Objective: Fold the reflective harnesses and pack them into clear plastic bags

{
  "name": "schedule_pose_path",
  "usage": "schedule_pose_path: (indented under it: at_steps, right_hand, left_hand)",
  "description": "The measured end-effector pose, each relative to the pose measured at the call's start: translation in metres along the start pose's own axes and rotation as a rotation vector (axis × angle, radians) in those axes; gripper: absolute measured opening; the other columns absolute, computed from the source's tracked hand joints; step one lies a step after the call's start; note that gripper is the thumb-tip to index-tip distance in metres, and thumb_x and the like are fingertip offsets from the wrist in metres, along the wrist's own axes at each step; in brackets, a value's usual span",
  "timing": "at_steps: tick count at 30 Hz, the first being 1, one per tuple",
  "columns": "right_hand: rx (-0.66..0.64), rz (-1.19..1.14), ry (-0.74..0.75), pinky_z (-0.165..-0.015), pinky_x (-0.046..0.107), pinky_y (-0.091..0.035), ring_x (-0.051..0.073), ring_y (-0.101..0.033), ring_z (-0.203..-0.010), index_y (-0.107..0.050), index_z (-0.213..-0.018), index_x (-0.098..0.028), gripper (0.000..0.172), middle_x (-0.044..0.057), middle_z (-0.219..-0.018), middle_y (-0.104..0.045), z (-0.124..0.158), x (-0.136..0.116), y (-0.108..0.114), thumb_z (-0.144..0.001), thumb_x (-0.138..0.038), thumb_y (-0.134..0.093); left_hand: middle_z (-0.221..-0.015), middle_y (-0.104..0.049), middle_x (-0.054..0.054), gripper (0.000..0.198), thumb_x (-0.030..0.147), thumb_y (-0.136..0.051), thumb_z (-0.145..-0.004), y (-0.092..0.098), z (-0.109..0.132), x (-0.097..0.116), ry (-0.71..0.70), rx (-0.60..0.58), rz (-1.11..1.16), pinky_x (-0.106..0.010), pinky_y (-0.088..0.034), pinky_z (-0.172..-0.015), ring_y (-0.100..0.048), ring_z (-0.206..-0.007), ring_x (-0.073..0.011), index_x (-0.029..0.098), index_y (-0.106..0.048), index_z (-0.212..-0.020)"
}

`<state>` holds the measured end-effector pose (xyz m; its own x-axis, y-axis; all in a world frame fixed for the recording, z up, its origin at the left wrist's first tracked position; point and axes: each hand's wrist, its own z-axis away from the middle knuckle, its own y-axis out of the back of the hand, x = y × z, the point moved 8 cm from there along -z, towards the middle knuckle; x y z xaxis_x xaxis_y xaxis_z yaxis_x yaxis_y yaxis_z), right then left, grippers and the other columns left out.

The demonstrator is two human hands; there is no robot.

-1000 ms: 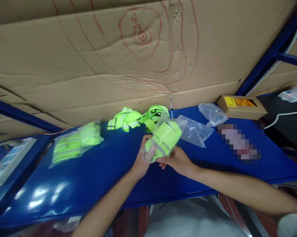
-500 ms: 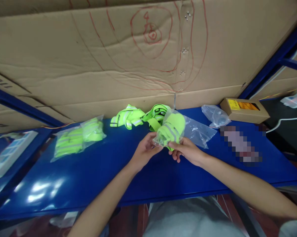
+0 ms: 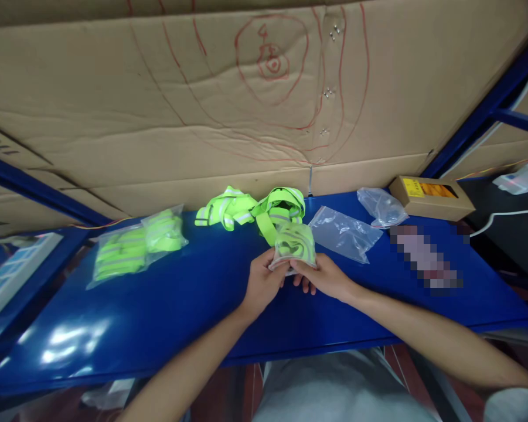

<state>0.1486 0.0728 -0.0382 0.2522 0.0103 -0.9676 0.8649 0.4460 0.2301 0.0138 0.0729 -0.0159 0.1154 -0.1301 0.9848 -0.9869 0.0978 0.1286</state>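
Both hands pinch the near edge of a clear plastic bag [image 3: 295, 241] that has a rolled, neon-yellow reflective strap inside. My left hand [image 3: 265, 278] is closed on the bag's left side. On the other side my right hand [image 3: 327, 276] is closed too, its thumb near the left one at the opening edge. Right behind the bag lies a loose coil of neon-yellow strap [image 3: 285, 202]. Beside that coil, to the left, is a crumpled neon-yellow reflective strap [image 3: 229, 206]. A flat clear bag [image 3: 347, 234] lies to the right of the hands.
Two filled bags of neon straps [image 3: 122, 255] lie on the left of the blue table [image 3: 167, 328]. A crumpled clear bag [image 3: 381, 206] and a cardboard box [image 3: 435, 199] stand at the back right. A cardboard wall [image 3: 202, 88] rises behind.
The bag with the strap has come down towards me and tilted, its edge now facing me. Both hands have moved slightly lower with it, and the flat bag behind is more visible.
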Motion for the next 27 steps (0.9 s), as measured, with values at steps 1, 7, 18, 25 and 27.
schedule_pose_path:
  at_steps: [1, 7, 18, 25, 27]
  right_hand:
    - [0.04, 0.054, 0.007, -0.045, 0.025, -0.05, 0.015, -0.065, -0.052, -0.069, -0.084, -0.016, 0.047, 0.006, -0.07, -0.071, 0.001, -0.003, 0.007, -0.099, -0.057, -0.051]
    - [0.207, 0.361, 0.089, -0.061, 0.026, -0.048, 0.019, -0.07, -0.062, -0.066, -0.064, -0.02, 0.025, 0.002, -0.064, -0.071, 0.012, -0.03, 0.043, -0.088, -0.024, -0.059]
    - [0.309, 0.807, 0.067, -0.058, 0.029, -0.031, 0.025, -0.073, -0.069, -0.072, -0.073, -0.021, 0.035, 0.006, -0.071, -0.076, 0.014, -0.037, 0.059, -0.095, -0.047, -0.063]
    - [0.624, 0.958, 0.282, -0.053, 0.028, -0.03, 0.018, -0.064, -0.056, -0.065, -0.09, -0.02, 0.029, 0.002, -0.07, -0.071, 0.041, -0.073, 0.079, -0.097, -0.048, -0.064]
    - [0.594, 0.837, 0.43, -0.055, 0.027, -0.039, 0.016, -0.065, -0.062, -0.063, -0.101, -0.02, 0.016, 0.006, -0.094, -0.074, 0.052, -0.09, 0.081, -0.095, -0.034, -0.066]
  left_hand:
    - [-0.053, -0.053, 0.005, 0.029, 0.039, -0.066, -0.091, -0.001, 0.001, 0.0, -0.004, -0.013, -0.015, -0.022, -0.038, -0.044, -0.048, -0.043, -0.0098, 0.019, -0.06, -0.071]
    - [-0.06, -0.066, 0.0, 0.033, 0.039, -0.059, -0.096, -0.001, 0.003, 0.005, -0.097, -0.083, -0.14, -0.024, -0.047, -0.054, -0.061, -0.051, -0.0134, 0.019, -0.065, -0.07]
    - [-0.071, -0.06, 0.005, 0.018, 0.023, -0.071, -0.084, 0.027, 0.008, 0.03, -0.254, 0.245, -0.54, -0.021, -0.042, -0.058, -0.054, -0.057, -0.0101, 0.022, -0.06, -0.099]
    - [-0.085, -0.062, 0.001, 0.009, 0.012, -0.069, -0.089, 0.027, 0.016, 0.066, -0.528, 0.177, -0.375, -0.019, -0.052, -0.062, -0.061, -0.071, -0.0094, 0.02, -0.067, -0.088]
    - [-0.095, -0.062, -0.002, 0.015, 0.006, -0.073, -0.085, 0.032, 0.022, 0.079, -0.552, 0.155, -0.23, -0.018, -0.053, -0.057, -0.063, -0.074, -0.0099, 0.021, -0.07, -0.089]
